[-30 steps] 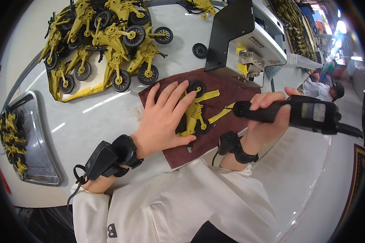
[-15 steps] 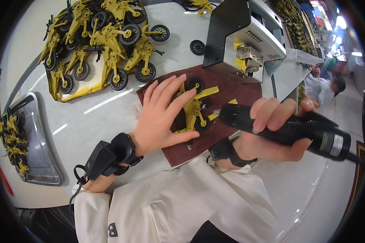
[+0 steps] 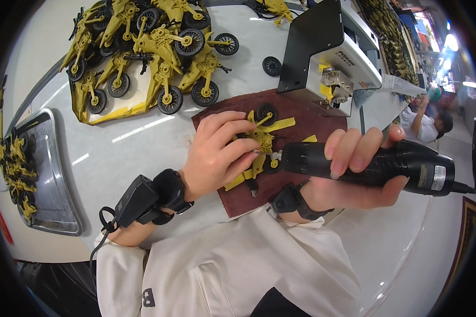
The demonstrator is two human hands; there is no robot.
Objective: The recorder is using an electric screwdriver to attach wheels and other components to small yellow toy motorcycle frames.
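Observation:
A yellow toy motorcycle [image 3: 265,139] with black wheels lies on a dark red cloth [image 3: 308,120], partly covered by my left hand [image 3: 219,150]. That hand's fingers are drawn together in a pinch beside the toy; whatever is between the fingertips is too small to make out. My right hand [image 3: 362,164] is wrapped around a black electric screwdriver [image 3: 307,157], held nearly level. Its metal bit [image 3: 275,155] points left and meets the pinched fingertips over the motorcycle.
Yellow toy motorcycles [image 3: 164,45] are heaped at the back left. A metal tray [image 3: 63,206] at the far left holds smaller yellow parts. A black-and-white machine [image 3: 328,63] stands behind the cloth, with a loose wheel [image 3: 272,66] beside it. Another person [image 3: 423,121] sits at far right.
My left hand's spread fingers have drawn together into a pinch near the bit. The screwdriver has come left and more level, its bit now at the fingertips. The whole view has shifted slightly.

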